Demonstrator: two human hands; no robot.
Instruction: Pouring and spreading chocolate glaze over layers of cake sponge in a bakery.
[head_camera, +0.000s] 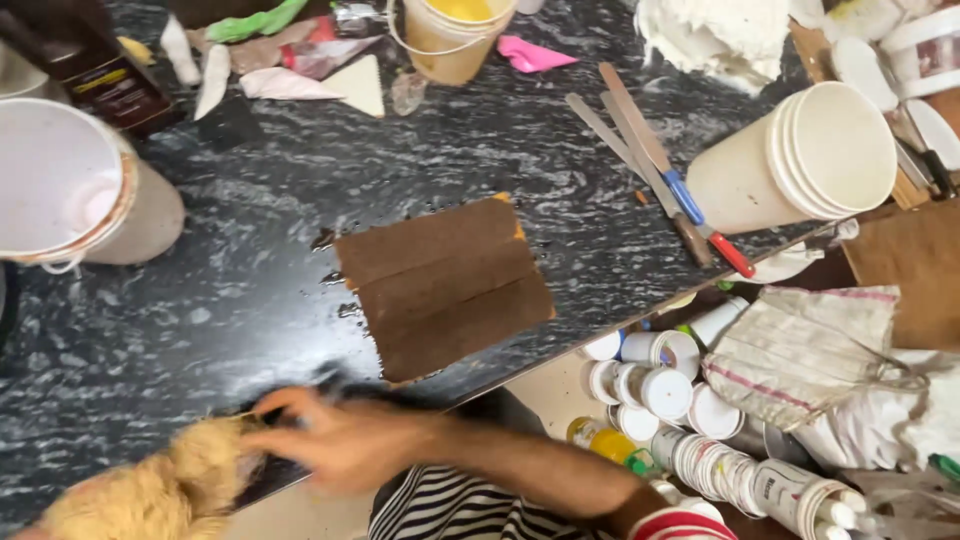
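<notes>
The striped shirt (450, 510) sits closest, at 6 o'clock, with the right hand (340, 440) just above it. The arm crosses leftward over the tabletop (200, 300).

At 7 o'clock lies a tan fluffy wad (170, 490). The hand's fingers (285, 408) touch its right edge, but they are smeared by motion, so I cannot tell whether they pinch it or only rest on it. The left hand is out of sight. At 9 o'clock a white bucket (70, 190) lies tipped on its side.

In the centre is a brown board (445, 285), flat and wet-looking, with dark drips along its left edge. It is well apart from the hand. At 1 o'clock are palette knives (650, 170) with blue and red handles. At 2 o'clock is a stack of white cups (800, 155), lying on its side. Small paint jars (660, 385) crowd together at 4 o'clock, beside a folded cloth (800, 350).

The work in hand looks like taking up the wad. A firm hold on its near edge seems called for first.
</notes>
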